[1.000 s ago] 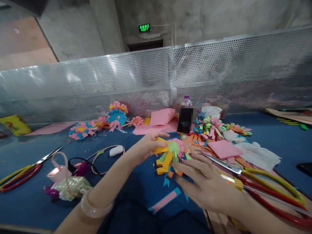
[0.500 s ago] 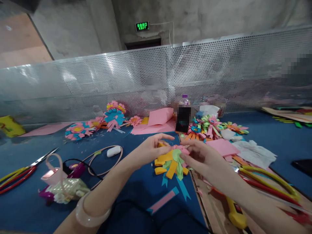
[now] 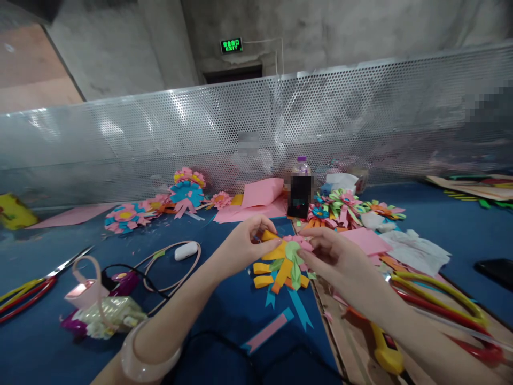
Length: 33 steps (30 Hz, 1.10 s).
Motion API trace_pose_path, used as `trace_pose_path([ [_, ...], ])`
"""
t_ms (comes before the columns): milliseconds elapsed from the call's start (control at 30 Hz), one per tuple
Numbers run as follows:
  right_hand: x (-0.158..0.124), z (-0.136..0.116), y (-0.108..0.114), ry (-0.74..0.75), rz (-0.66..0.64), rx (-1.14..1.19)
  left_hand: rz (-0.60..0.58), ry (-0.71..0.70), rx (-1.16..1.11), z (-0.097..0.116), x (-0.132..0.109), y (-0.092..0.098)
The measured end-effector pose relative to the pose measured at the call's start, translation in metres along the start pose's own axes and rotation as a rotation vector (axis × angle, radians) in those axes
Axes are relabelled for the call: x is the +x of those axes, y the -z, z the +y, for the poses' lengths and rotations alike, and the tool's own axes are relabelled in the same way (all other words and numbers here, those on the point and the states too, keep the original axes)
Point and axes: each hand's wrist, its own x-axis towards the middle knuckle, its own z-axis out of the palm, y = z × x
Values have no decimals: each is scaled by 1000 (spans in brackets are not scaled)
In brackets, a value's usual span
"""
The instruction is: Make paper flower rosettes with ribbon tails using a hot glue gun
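Between my two hands is a paper flower (image 3: 285, 264) with yellow loops, a light green round piece and strips, some pink, and blue ribbon tails hanging toward me. My left hand (image 3: 254, 238) pinches a yellow loop at the flower's upper left with thumb and fingers. On the other side my right hand (image 3: 331, 256) grips the flower's right edge, the thumb by the green round piece and the fingers behind the pink part. Just below the flower lies a pink and blue paper strip (image 3: 268, 331) on the blue table.
Scissors (image 3: 50, 278) lie at the left, near a pale pouch (image 3: 114, 315) and a white earphone case (image 3: 186, 251). Red-and-yellow-handled scissors (image 3: 438, 294) and a yellow tool (image 3: 388, 350) are by my right forearm. Finished paper flowers (image 3: 126, 214), pink paper (image 3: 262, 193) and a black phone (image 3: 300, 197) stand behind.
My left hand's fingers have curled in from being stretched out, now pinching a yellow loop, which is tilted up. My right hand stays on the flower. The view has shifted slightly.
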Motion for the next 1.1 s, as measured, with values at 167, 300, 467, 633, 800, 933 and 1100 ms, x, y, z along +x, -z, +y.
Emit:
trace_pose_path([
  [167, 0, 0, 0, -1, 27, -9, 56, 4, 31, -2, 2, -1],
  [300, -1, 0, 0, 1, 24, -3, 77, 16, 18, -3, 2, -1],
  [467, -2, -1, 0, -17, 18, 31, 93, 23, 3, -3, 3, -3],
  [633, -3, -4, -1, -35, -5, 78, 103, 17, 11, -1, 2, -4],
  [800, -4, -4, -1, -27, -10, 92, 112, 14, 15, -2, 2, -4],
  [933, -5, -5, -1, -33, -5, 83, 115, 15, 17, -2, 3, -4],
  [1100, -5, -5, -2, -31, 3, 94, 101, 13, 25, 1, 2, -5],
])
